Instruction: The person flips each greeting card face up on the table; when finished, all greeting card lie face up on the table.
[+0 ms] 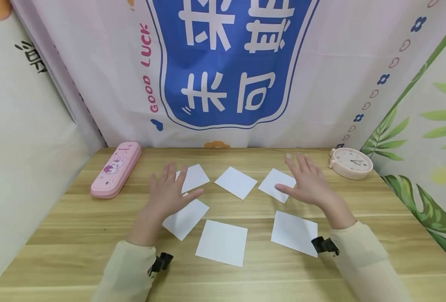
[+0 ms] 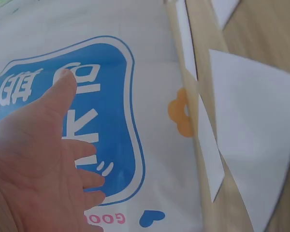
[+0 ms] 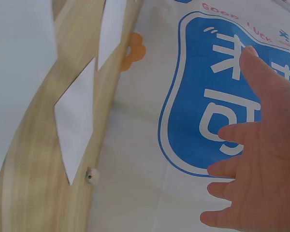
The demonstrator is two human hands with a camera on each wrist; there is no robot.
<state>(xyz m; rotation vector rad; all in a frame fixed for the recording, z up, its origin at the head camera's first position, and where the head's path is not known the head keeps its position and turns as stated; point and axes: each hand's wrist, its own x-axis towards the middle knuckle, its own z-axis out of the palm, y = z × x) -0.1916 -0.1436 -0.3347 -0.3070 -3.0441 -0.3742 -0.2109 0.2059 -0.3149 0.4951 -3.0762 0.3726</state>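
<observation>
Several square white cards lie flat on the wooden table, spread in two loose rows. My left hand (image 1: 167,196), fingers spread and empty, hovers over the left side, overlapping a back-left card (image 1: 197,178) and a tilted card (image 1: 185,218) in the head view. With nothing in it, my right hand (image 1: 309,184) is held palm down, its thumb across the back-right card (image 1: 276,182). Between the hands sits a back-middle card (image 1: 236,182). Nearer to me are a front-middle card (image 1: 222,242) and a front-right card (image 1: 292,233). Both wrist views show extended fingers in front of the curtain.
A pink pencil case (image 1: 116,170) with a rabbit print lies at the table's back left. At the back right there is a round pale clock (image 1: 351,162). A printed curtain (image 1: 306,121) hangs along the table's far edge (image 1: 268,149).
</observation>
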